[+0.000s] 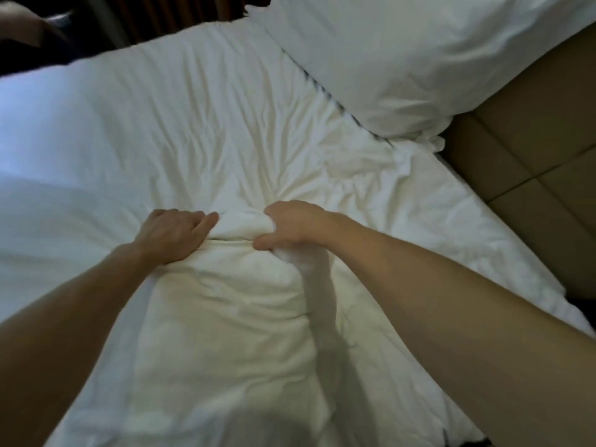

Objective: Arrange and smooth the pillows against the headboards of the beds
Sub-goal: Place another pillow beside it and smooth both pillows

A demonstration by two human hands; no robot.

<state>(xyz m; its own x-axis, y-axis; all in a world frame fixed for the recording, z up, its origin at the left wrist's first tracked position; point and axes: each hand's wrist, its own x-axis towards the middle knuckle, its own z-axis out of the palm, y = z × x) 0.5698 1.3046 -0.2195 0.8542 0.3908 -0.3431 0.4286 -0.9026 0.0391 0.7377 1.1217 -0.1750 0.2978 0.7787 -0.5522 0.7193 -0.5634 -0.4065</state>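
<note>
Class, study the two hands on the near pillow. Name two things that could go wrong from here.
1. The right hand bunches fabric of the near pillow; that clump may stay creased.
2. This pillow lies away from the headboard, on a wrinkled sheet; dragging it could ruck the sheet further.

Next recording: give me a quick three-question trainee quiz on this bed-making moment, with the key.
1. True or false: the far pillow already lies beside the tan headboard.
2. Which hand bunches up the fabric of the near pillow? A) left hand B) right hand C) neither
3. Fill in: the sheet between the two pillows looks ___ (smooth or wrinkled).

Key: 1 true; 2 B; 3 wrinkled.
</note>
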